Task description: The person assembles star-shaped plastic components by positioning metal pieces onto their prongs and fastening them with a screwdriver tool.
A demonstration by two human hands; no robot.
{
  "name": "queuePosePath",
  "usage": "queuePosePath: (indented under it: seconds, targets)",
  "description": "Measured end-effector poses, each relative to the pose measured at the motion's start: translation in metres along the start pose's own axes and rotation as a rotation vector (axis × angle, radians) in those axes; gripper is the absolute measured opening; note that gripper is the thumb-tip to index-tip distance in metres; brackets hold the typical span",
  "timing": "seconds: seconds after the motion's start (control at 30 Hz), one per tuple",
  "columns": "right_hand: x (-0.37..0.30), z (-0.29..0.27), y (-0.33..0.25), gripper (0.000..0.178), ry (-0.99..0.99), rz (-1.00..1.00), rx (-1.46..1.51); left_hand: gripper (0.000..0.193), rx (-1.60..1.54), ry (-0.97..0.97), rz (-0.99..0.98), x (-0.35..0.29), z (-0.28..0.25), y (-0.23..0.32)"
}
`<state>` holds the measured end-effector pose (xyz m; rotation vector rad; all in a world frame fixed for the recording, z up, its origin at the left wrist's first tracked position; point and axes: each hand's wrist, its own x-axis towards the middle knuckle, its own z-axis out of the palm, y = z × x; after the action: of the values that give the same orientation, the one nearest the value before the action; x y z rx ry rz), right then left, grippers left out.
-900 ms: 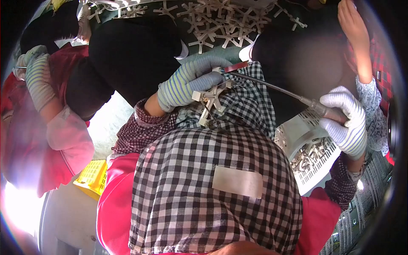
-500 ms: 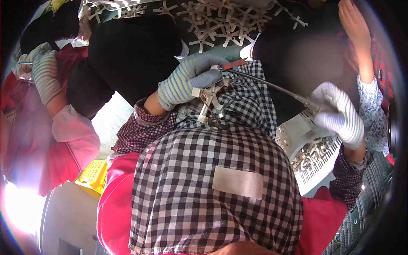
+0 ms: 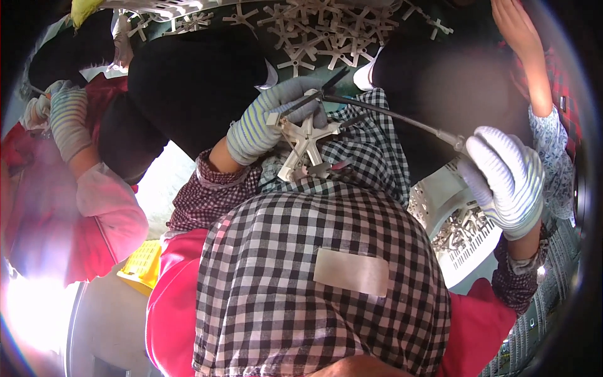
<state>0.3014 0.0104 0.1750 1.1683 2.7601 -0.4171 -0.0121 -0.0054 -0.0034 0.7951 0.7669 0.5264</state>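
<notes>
My left hand, in a striped knit glove, grips a pale star-shaped part above my lap. Thin dark, blade-like pieces stick out near the ends of its arms; one low piece is reddish. My right hand, gloved alike, is closed round the near end of a long metal rod tool. The rod slopes up and left, its far tip meeting the star's upper arm beside my left fingers. Whether the tip engages a fastener is too small to tell.
Many similar star-shaped parts lie heaped beyond my knees. A white basket with small metal pieces stands right of my lap. At left, a co-worker's gloved hand works; another person's bare hand shows upper right. A yellow crate is at left.
The star-shaped part has turned in my left hand; a dark piece now points up where a red one was. My right hand has shifted slightly right and down, its back rolled more into view.
</notes>
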Motion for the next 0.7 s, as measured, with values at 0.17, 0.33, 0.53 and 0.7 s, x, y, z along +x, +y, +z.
queuePosePath:
  seconds: [0.17,0.33,0.53,0.7]
  targets:
    - [0.006,-0.002,0.001,0.034,0.016,-0.053,0.019,0.031,-0.185,-0.052,0.047,-0.004,0.006,0.006]
    - [0.011,0.003,-0.002,0.026,-0.116,0.489,0.769,0.031,-0.131,-0.003,-0.021,-0.003,0.000,-0.001]
    - [0.014,0.013,0.005,0.031,-0.182,0.772,0.988,0.036,-0.064,-0.019,-0.026,-0.001,0.001,0.001]
    - [0.004,0.021,0.014,0.034,-0.111,0.409,0.691,0.040,0.005,-0.085,0.086,0.000,-0.011,-0.005]
